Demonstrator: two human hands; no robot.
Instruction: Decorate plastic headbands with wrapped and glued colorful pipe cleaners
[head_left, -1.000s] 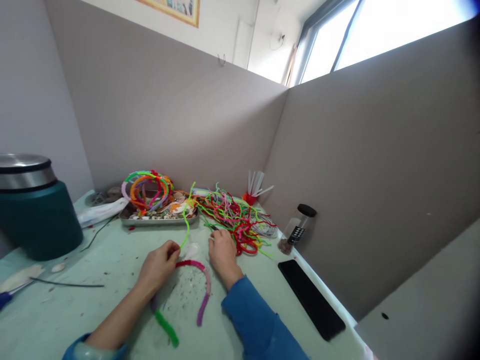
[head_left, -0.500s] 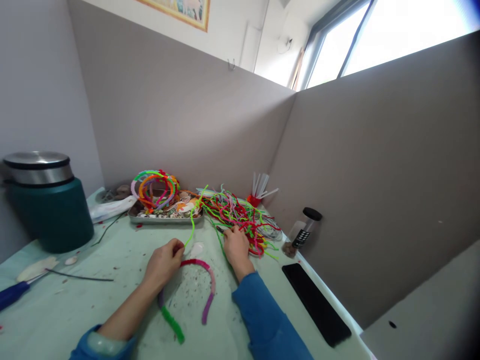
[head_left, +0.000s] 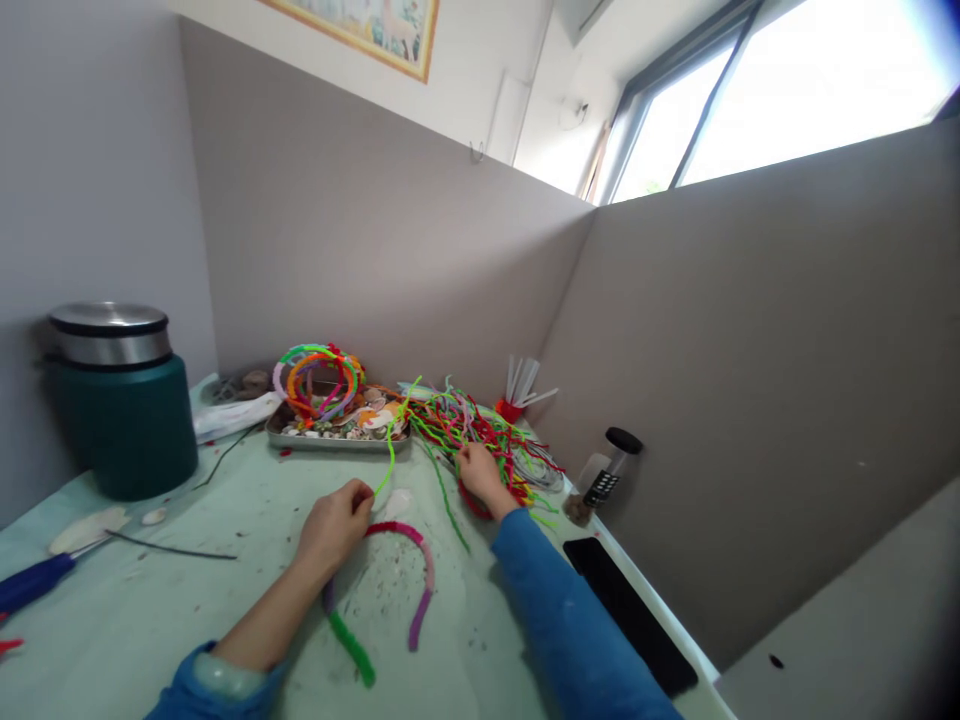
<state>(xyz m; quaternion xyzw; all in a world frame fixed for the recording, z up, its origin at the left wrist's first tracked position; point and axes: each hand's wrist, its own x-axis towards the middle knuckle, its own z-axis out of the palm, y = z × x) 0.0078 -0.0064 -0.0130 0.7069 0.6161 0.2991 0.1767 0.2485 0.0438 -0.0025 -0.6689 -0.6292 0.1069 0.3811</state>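
My left hand [head_left: 339, 522] is closed in a pinch on the lower end of a yellow-green pipe cleaner [head_left: 391, 462], which stands up and leans toward the pile behind it. Below that hand, an arch wrapped in fuzzy green, purple, red and pink [head_left: 421, 560] lies on the table, partly hidden by the hand. My right hand [head_left: 484, 478] is at the front of a tangled pile of coloured pipe cleaners [head_left: 465, 420], fingers bent together; what they hold, if anything, is hidden. A loose green pipe cleaner [head_left: 448, 500] lies just left of it.
A metal tray [head_left: 337, 444] of shells and pebbles holds colourful fuzzy rings [head_left: 319, 380]. At left stand a teal flask [head_left: 131, 425] and a blue-handled tool [head_left: 37, 580]. To the right are a red cup of white sticks [head_left: 510, 409], a black-lidded jar [head_left: 604, 478] and a black slab [head_left: 630, 615].
My right hand has shifted a little right and deeper into the pile, off the loose green pipe cleaner. My left hand keeps its pinch. The view has tilted slightly.
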